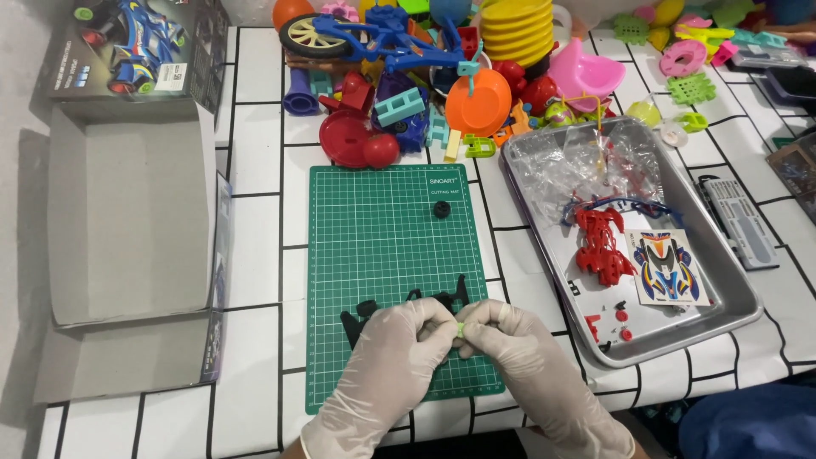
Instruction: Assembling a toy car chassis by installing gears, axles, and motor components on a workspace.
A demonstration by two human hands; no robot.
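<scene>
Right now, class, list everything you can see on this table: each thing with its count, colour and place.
cutting mat: one, green, table centre
small wheel: one, black, on the mat near its top right
black parts: several, on the mat by the hands
metal tray: one, silver, right of the mat
red chassis: one, in the tray
sticker sheet: one, multicoloured, in the tray
cardboard box: one, open, grey inside, far left
toy pile: many, mixed colours, along the top
small green piece: one, pinched between both hands
left hand: white glove, over the mat
right hand: white glove, beside it
</scene>
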